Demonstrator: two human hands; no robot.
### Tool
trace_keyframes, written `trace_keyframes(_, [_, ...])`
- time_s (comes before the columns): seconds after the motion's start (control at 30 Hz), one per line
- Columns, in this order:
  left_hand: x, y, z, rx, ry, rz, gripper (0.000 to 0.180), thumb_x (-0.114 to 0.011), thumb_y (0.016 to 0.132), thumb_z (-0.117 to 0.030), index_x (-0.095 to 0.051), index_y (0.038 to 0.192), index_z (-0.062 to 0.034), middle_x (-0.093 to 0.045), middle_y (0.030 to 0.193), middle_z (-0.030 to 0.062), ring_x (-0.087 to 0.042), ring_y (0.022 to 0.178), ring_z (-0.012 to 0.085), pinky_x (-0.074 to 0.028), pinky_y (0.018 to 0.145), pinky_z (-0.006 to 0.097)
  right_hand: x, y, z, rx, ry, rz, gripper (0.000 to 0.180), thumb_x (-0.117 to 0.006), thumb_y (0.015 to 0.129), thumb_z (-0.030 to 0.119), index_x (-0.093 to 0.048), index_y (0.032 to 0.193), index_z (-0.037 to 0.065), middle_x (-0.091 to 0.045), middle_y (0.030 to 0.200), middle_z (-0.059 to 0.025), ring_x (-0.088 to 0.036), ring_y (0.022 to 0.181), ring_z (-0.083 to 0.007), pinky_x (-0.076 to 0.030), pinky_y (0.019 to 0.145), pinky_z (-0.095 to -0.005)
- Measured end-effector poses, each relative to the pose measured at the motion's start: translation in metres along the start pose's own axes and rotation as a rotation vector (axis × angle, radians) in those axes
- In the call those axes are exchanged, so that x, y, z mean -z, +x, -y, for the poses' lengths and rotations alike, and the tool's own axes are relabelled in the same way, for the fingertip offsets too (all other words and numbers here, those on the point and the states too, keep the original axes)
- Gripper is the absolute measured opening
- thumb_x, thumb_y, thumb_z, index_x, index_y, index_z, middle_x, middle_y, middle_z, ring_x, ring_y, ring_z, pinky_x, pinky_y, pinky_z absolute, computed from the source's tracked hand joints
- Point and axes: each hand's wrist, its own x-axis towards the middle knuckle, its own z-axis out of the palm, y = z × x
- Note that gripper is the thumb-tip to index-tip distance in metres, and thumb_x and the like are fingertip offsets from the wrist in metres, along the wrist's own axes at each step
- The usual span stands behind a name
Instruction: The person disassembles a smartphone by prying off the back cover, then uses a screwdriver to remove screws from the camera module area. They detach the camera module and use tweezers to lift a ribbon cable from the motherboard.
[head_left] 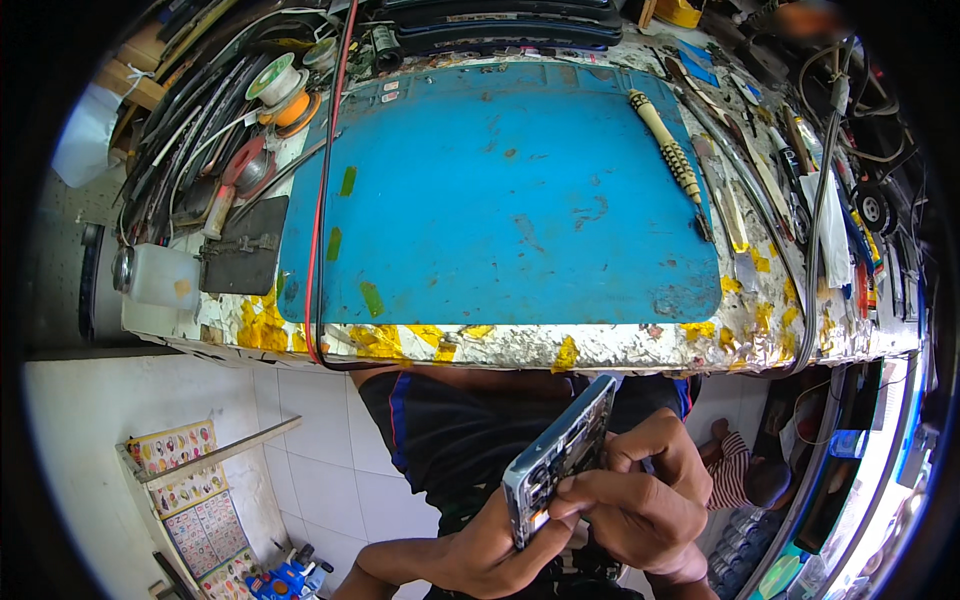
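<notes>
Blue, scuffed, rubbery work mat (430, 200) sits beyond the near edge of the white, yellow-patched bench (510, 343); we've got everything on our side of that edge. Left to right: our left hand (500, 548) grips the lower end of a slim, silvery-edged rectangular phone (562, 440) with its innards bared. Phone's next, tilted up between both hands, long axis slanting lower left to upper right, open face turned rightward. So our right hand (650, 495) is nearer the insides, fingers curled, one tip right there. Can't tell if we're pinching anything.
</notes>
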Motion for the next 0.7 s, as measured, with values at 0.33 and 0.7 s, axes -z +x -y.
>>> trace_keyframes(0.33, [0.0, 0.013, -0.002, 0.04, -0.011, -0.021, 0.032, -0.055, 0.097, 0.0, -0.051, 0.125, 0.0155, -0.058, 0.128, 0.0299, -0.06, 0.121, 0.0338, -0.042, 0.11, 0.047, -0.001, 0.001, -0.001, -0.001, 0.001, 0.012, 0.045, -0.084, 0.054, 0.003, -0.08, 0.096, 0.019, -0.051, 0.082, 0.0029, -0.045, 0.065, -0.0101, -0.035, 0.051, -0.0239])
trace_keyframes(0.7, [0.007, 0.002, 0.003, -0.104, 0.426, 0.01, 0.033, -0.054, 0.099, -0.005, -0.051, 0.125, 0.0158, -0.057, 0.129, 0.0323, -0.061, 0.121, 0.0373, -0.043, 0.111, 0.049, 0.007, 0.012, 0.005, -0.121, 0.068, 0.248, 0.034, -0.081, 0.063, -0.001, -0.072, 0.095, 0.009, -0.057, 0.089, -0.0064, -0.06, 0.077, -0.0221, -0.05, 0.066, -0.0328])
